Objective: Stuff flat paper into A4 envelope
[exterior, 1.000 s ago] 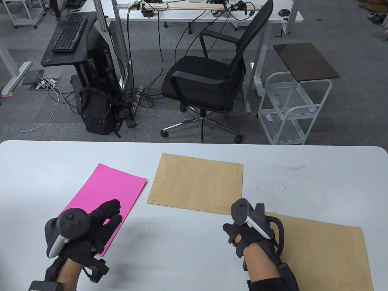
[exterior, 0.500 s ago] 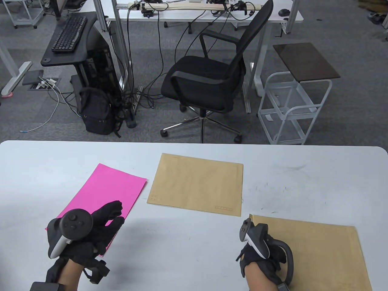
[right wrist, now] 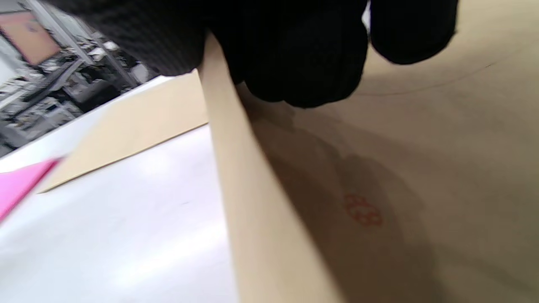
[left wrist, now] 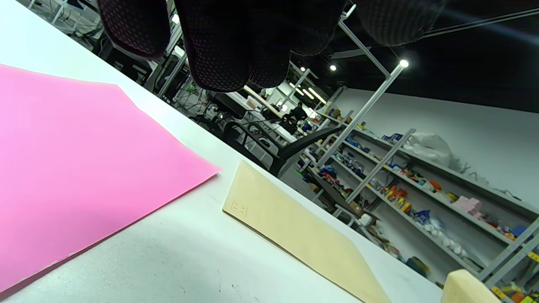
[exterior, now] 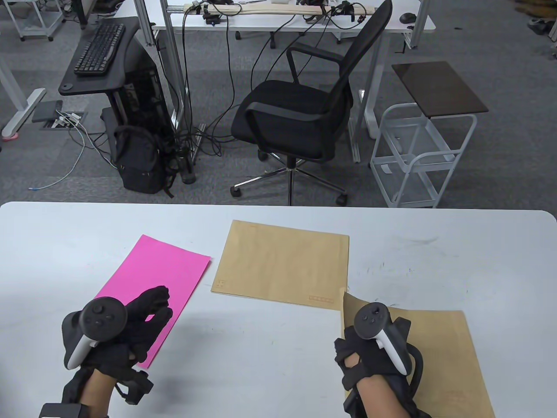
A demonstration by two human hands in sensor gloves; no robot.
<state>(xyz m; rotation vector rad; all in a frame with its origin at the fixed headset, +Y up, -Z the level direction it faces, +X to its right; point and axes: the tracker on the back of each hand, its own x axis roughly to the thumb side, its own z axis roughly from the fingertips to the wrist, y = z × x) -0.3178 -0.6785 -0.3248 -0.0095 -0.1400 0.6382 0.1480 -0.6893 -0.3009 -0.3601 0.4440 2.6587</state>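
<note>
A pink sheet of paper point(exterior: 165, 270) lies flat on the white table point(exterior: 261, 348) at the left. My left hand point(exterior: 157, 302) hovers over its near end with relaxed fingers point(left wrist: 227, 50) and holds nothing. A brown A4 envelope point(exterior: 435, 348) lies at the near right. My right hand point(exterior: 352, 348) pinches its left edge, which is raised off the table. In the right wrist view my fingers point(right wrist: 303, 54) curl round that edge of the envelope point(right wrist: 400, 168). A second brown envelope point(exterior: 283, 265) lies flat mid-table, untouched.
Beyond the table's far edge stand a black office chair point(exterior: 296, 113) and a white trolley point(exterior: 417, 161). The second envelope point(left wrist: 294, 231) lies just right of the pink sheet point(left wrist: 76, 160).
My right hand drew back toward me, took the near envelope's left edge and lifted it; the envelope swung and shifted left. My left hand barely moved.
</note>
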